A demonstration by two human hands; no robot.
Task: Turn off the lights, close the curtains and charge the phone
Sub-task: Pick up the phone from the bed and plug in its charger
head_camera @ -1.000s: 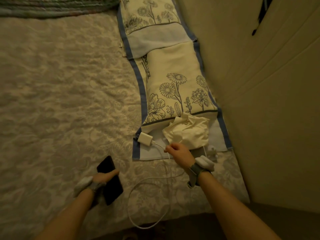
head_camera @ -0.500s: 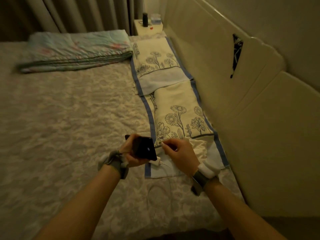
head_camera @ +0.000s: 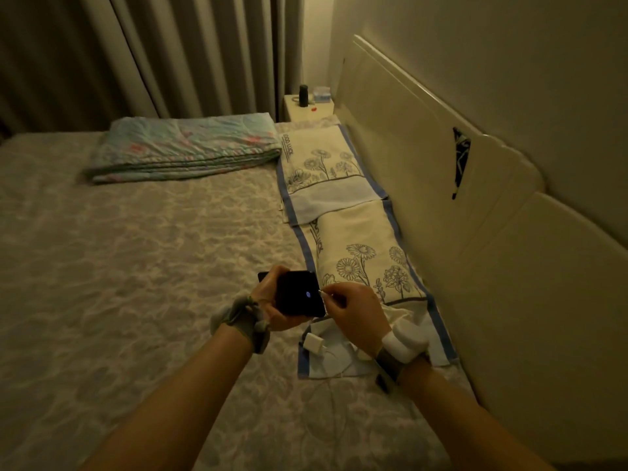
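Observation:
My left hand [head_camera: 268, 305] grips a black phone [head_camera: 299, 294] above the bed, its dark screen showing one small blue dot. My right hand [head_camera: 356, 316] pinches the plug end of a white charging cable [head_camera: 331, 367] right at the phone's right edge. The cable runs down to a white charger block [head_camera: 314, 343] lying on the near floral pillow [head_camera: 360, 263]. The room is dim and the grey curtains [head_camera: 153, 56] behind the bed hang drawn across.
The bed [head_camera: 119, 283] has a pale patterned cover, with a folded blue quilt [head_camera: 187, 147] at the far side and a second floral pillow [head_camera: 319, 158]. A cream headboard [head_camera: 441, 185] runs along the right. A nightstand [head_camera: 306, 108] holds a dark bottle [head_camera: 303, 95].
My left hand lifted the phone off the bed and brought it up to my right hand, which raised the cable end to the phone. My view tilted up to show the curtains.

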